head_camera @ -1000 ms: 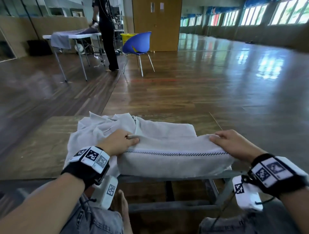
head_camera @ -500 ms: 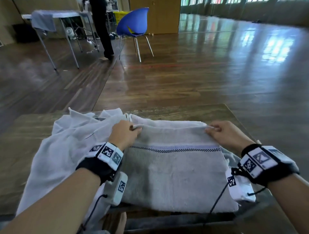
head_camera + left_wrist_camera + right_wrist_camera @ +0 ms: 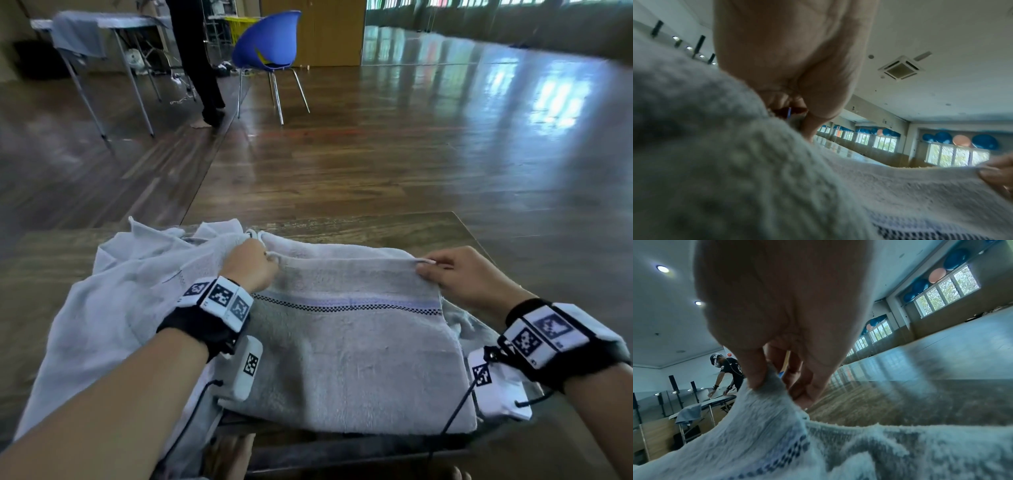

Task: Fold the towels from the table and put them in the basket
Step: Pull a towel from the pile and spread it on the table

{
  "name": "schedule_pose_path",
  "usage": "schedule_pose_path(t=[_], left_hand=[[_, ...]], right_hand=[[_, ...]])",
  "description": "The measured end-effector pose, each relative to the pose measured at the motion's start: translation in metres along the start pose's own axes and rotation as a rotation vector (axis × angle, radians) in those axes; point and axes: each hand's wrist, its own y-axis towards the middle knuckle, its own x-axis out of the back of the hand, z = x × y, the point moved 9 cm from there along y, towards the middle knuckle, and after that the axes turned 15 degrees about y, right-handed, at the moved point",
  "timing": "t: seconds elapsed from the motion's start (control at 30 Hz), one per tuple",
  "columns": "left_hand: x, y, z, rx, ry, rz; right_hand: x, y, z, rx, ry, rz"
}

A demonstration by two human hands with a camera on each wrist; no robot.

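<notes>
A grey towel (image 3: 349, 356) with a dark checked stripe lies on the wooden table (image 3: 376, 228), its near edge hanging over the table's front. My left hand (image 3: 251, 265) pinches its far left corner and my right hand (image 3: 455, 270) pinches its far right corner. The right wrist view shows the thumb and fingers (image 3: 756, 369) closed on the towel (image 3: 764, 426) edge. In the left wrist view the left hand (image 3: 797, 104) grips the towel (image 3: 756, 170) fabric. A pile of lighter towels (image 3: 113, 298) lies under and left of it. No basket is in view.
Beyond the table, open wooden floor stretches away. A blue chair (image 3: 267, 44) stands at the back, with a person's legs (image 3: 202, 68) and another folding table (image 3: 102, 24) draped with cloth to its left. My knees and feet are below the table's front edge.
Both hands have carried the towel's edge away from me across the table, so the towel now lies spread flat with the stripe on top. The camera has tilted down.
</notes>
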Motion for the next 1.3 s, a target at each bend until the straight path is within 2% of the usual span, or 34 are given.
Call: schedule_pose_path(t=[0.1,0.17,0.27,0.33,0.43,0.57,0.63,0.7,0.83,0.97,1.03,1.17,1.3], left_hand=[[0.004,-0.005,0.001,-0.039,-0.065,0.097],[0.005,-0.010,0.002,-0.057,-0.137,0.218],[-0.009,-0.030,0.004,-0.088,-0.209,0.532],[-0.012,-0.037,0.007,-0.092,-0.122,0.597],[0.000,-0.028,0.005,-0.095,-0.078,0.481],[0.030,0.001,0.001,-0.136,-0.189,0.090],[0.032,0.009,-0.004,-0.153,-0.184,-0.050],[0.022,0.014,-0.010,-0.167,-0.136,-0.111],[-0.008,0.027,-0.009,-0.170,-0.103,-0.065],[-0.019,0.034,-0.018,-0.208,-0.167,-0.012],[-0.019,0.034,-0.025,-0.213,-0.228,-0.011],[-0.011,0.035,-0.025,-0.162,-0.503,-0.013],[0.005,0.027,-0.040,-0.240,-0.762,0.053]], right_hand=[[-0.005,-0.008,0.001,-0.072,0.147,0.107],[-0.006,-0.013,-0.002,-0.149,0.188,0.164],[-0.014,-0.027,-0.012,-0.307,-0.027,0.342],[-0.011,-0.031,-0.014,-0.331,-0.172,0.382],[0.011,-0.015,0.002,-0.192,-0.147,0.172],[0.032,0.000,0.023,0.021,-0.216,-0.143],[0.029,0.004,0.022,0.050,-0.233,-0.210],[0.024,0.010,0.011,0.026,-0.236,-0.226],[0.016,0.023,-0.018,-0.057,-0.246,-0.210],[0.010,0.039,-0.030,-0.058,-0.148,-0.176],[0.006,0.045,-0.036,-0.083,-0.017,-0.145],[-0.006,0.049,-0.041,-0.124,0.318,-0.090],[-0.009,0.050,-0.021,-0.091,0.618,-0.112]])
